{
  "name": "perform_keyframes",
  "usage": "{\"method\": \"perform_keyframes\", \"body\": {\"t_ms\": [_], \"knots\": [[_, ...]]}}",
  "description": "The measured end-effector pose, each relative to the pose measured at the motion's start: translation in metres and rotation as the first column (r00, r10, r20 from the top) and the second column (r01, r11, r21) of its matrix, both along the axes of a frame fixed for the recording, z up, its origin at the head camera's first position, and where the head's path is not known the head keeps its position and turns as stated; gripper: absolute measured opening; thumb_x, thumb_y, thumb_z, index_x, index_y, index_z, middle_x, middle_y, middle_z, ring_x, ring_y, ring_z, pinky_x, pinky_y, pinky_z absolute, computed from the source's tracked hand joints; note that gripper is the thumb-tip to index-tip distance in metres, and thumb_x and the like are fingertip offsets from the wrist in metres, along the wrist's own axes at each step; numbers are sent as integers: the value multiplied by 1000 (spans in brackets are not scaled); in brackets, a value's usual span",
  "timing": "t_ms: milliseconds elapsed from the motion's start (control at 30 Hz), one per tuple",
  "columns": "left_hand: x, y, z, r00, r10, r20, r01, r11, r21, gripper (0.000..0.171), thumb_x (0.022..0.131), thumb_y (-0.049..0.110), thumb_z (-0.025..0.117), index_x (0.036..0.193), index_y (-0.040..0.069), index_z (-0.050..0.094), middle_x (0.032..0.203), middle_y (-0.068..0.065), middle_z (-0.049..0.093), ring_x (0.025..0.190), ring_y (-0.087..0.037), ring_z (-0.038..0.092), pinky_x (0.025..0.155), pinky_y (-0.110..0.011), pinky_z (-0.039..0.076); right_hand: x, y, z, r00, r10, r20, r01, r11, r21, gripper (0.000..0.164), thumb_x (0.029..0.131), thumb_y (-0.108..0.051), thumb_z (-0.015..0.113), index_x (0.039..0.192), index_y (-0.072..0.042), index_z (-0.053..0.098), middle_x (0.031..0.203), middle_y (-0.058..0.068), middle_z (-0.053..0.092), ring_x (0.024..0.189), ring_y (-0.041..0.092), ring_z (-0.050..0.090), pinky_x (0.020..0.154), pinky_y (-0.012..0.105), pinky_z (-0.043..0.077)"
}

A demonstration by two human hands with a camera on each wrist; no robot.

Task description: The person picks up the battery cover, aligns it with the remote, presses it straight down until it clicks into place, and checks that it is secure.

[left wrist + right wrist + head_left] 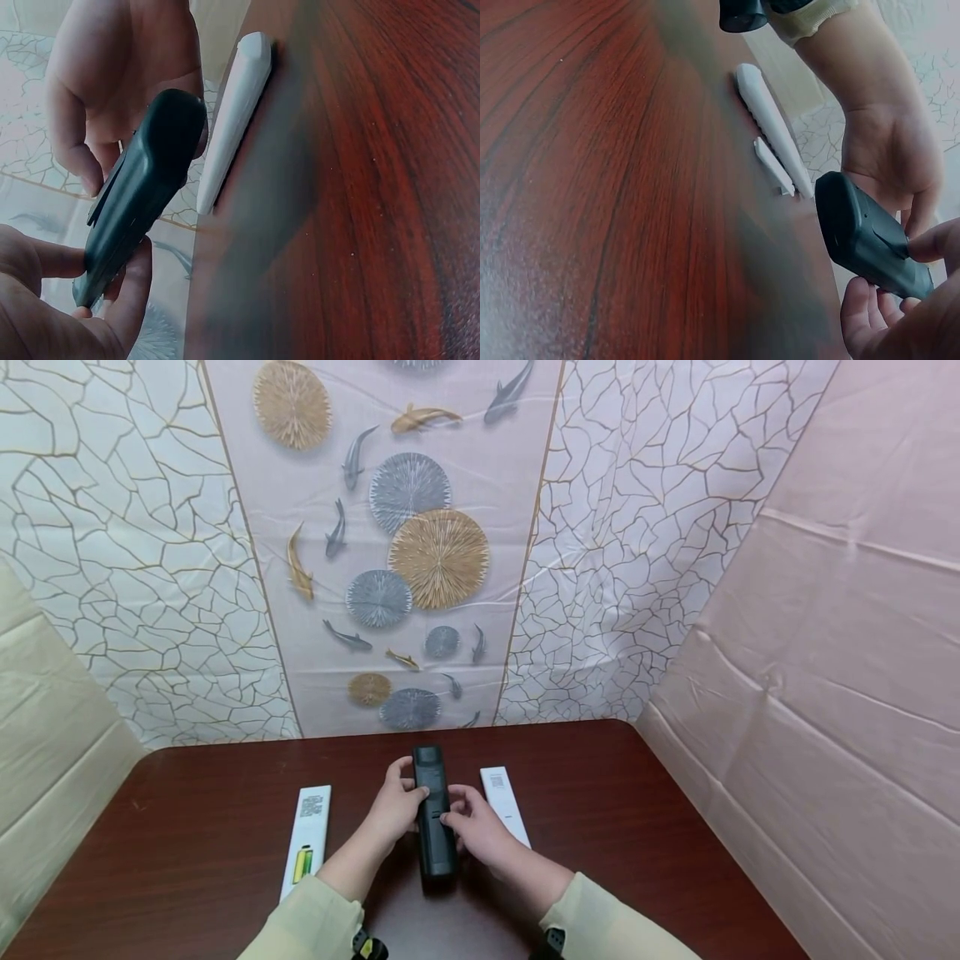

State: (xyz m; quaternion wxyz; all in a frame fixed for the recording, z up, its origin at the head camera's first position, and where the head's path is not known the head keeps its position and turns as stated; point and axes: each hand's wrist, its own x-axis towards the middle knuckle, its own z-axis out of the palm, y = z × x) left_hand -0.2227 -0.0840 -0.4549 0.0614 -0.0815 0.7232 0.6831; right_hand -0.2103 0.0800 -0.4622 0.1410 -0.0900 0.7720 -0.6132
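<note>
A black remote control (435,827) is held back side up above the table, between both hands. My left hand (393,806) grips its far part from the left side, thumb on top and fingers beneath. From the right, my right hand (480,827) holds its middle, with the thumb on the back near the small latch slot. The left wrist view shows the thin battery cover (107,196) standing slightly lifted off the remote's back, right at the right thumb. White remotes lie on either side, the left one (312,818) partly behind the sleeve, the right one (502,793) partly behind my right hand.
Beside a white remote lies a small loose white piece (772,165), seen in the right wrist view. The dark red wooden table (600,793) has rounded far corners. Patterned cloth (442,652) hangs behind it, and plain pale cloth (825,693) stands at the sides.
</note>
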Motion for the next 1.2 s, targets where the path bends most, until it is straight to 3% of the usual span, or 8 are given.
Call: {"method": "perform_keyframes", "body": {"t_ms": [300,467,1000,1200], "knots": [[2,2,2,1000,-5,-3,5,1000,7,61,103,9,51,155,15,20,131,-25,48,98,-34,64,62,-41,57,8,0,16,999,15,33,-14,999,-28,48,95,-4,56,140,2,42,103,15,55,77,22,54,64,40,51],[5,2,4,1000,-15,-5,15,1000,3,62,103,9,52,155,15,19,130,-25,48,97,-34,65,61,-42,57,2,2,3,1000,14,11,-14,1000,-15,48,96,-8,58,141,-3,43,102,12,55,77,20,55,60,35,51],[9,-2,-5,1000,-16,-13,17,1000,16,60,102,12,52,154,15,22,132,-26,48,97,-32,65,64,-43,57,4,0,-4,999,27,25,-27,1000,-14,46,96,-9,59,140,-5,44,103,13,55,80,21,58,60,36,54],[9,-1,-2,1000,-23,-9,23,999,32,58,102,11,49,154,15,23,133,-27,48,95,-32,66,65,-43,57,3,2,-4,1000,5,18,-5,1000,-14,46,96,-9,60,139,-4,45,102,12,56,79,20,57,58,34,53]]}}
